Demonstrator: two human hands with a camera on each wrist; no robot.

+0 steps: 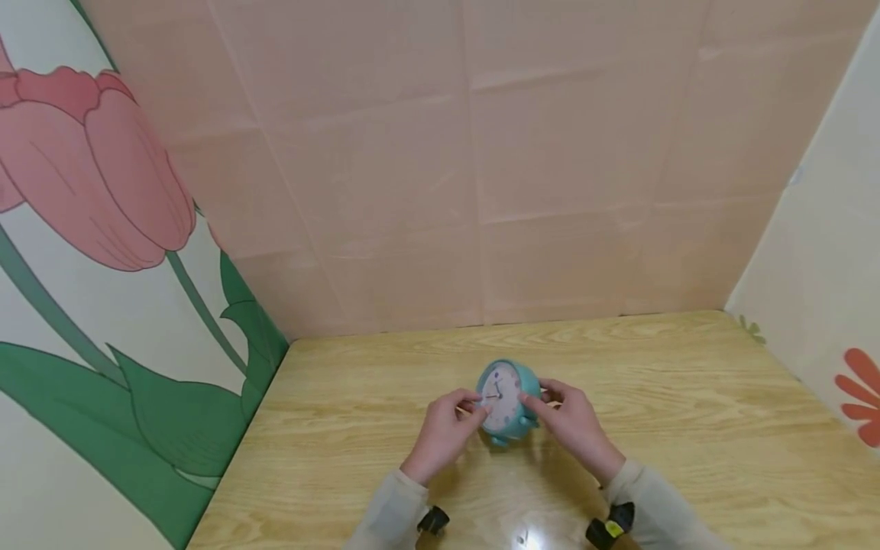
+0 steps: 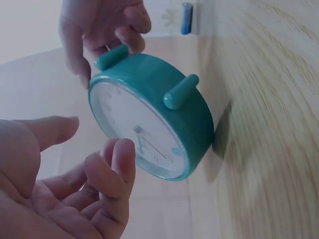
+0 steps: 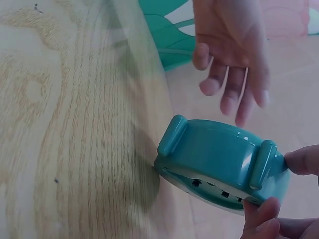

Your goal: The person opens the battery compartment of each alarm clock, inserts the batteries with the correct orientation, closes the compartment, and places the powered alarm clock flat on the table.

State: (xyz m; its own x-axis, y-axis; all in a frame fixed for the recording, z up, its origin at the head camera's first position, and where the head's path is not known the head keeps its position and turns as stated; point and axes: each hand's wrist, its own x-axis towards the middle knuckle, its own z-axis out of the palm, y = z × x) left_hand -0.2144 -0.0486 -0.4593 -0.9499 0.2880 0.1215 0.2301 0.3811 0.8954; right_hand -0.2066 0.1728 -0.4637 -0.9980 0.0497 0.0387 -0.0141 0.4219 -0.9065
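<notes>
A round teal alarm clock [image 1: 506,401] with a pale dial and two short stubby feet is held at a tilt, close over the wooden table. My right hand [image 1: 576,429] pinches its right rim, with the thumb at the dial side. In the right wrist view, the fingertips [image 3: 261,211] reach the back panel of the clock [image 3: 214,154], where dark slots and small controls show. My left hand [image 1: 447,429] hovers at the left of the dial. Its fingers [image 2: 122,162] bend loosely in front of the clock [image 2: 149,114], thumb apart, with nothing between them.
The wooden table [image 1: 330,428] meets a pink-covered wall [image 1: 474,168] at the back. A tulip-painted panel [image 1: 103,176] stands at the left and a white wall [image 1: 832,229] at the right. A small blue cylinder [image 2: 186,18] appears in the left wrist view.
</notes>
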